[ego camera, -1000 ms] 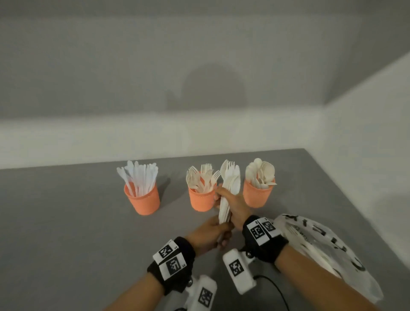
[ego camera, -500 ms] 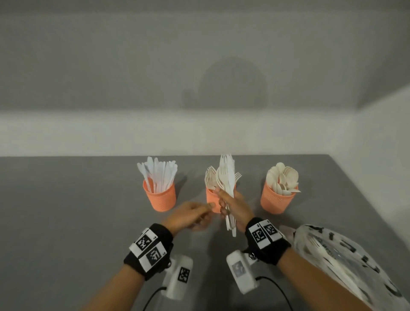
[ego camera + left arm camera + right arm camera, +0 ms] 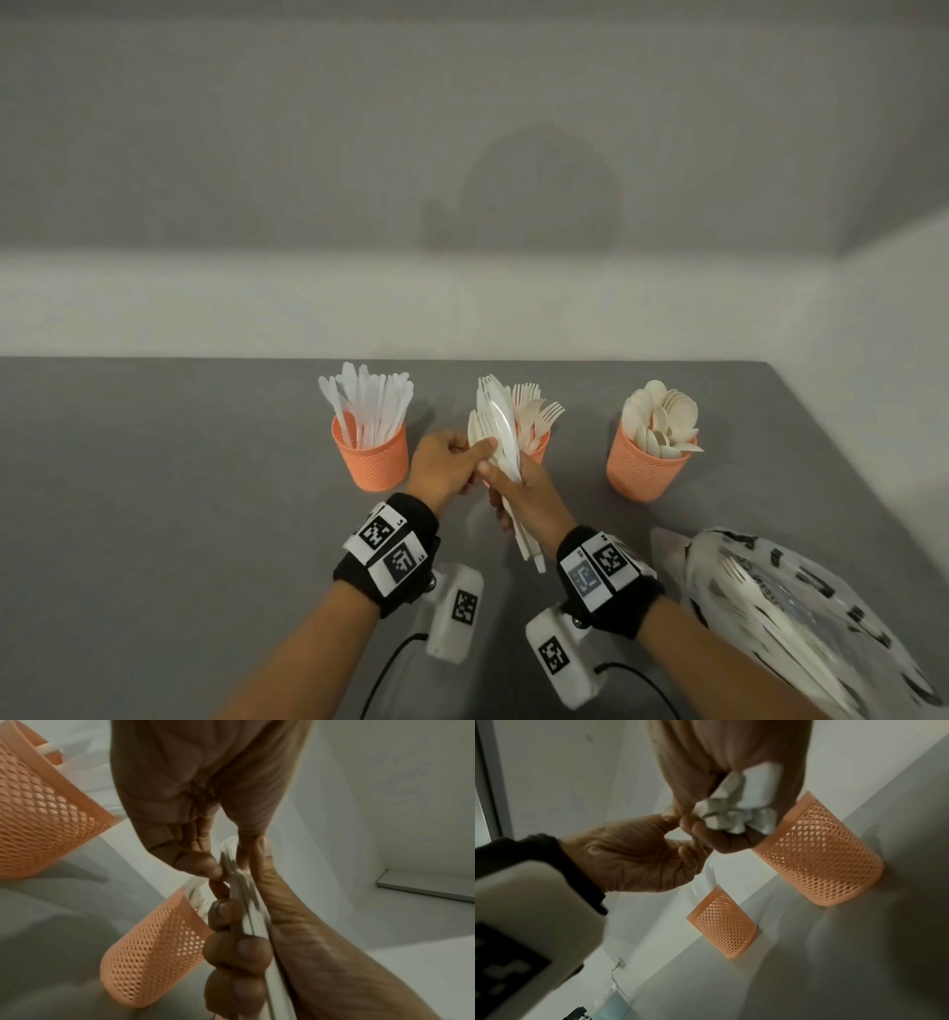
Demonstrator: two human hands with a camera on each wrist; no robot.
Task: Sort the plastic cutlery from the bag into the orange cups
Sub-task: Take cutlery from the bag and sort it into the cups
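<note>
Holding a bundle of white cutlery upright, the right hand has its fingers wrapped round the handles, with the heads fanned above and the handle ends sticking out below toward the wrist. The bundle's long axis runs near vertical, leaning slightly away from the person, directly in front of the middle cup. The left hand comes in from the left and pinches the near edge of the bundle at about the height of the heads, thumb and fingertips closed on what looks like 1 piece; which kind it is I cannot tell. The left wrist view shows the same pinch just above the right hand's curled fingers.

All 3 orange cups stand in a row: the knife cup left, forks in the middle cup, the spoon cup right. The bag lies on the grey table to the right, with more cutlery inside it.

Whichever piece comes free, it would slide out upward along that axis; the left hand is nearer the knife cup.
</note>
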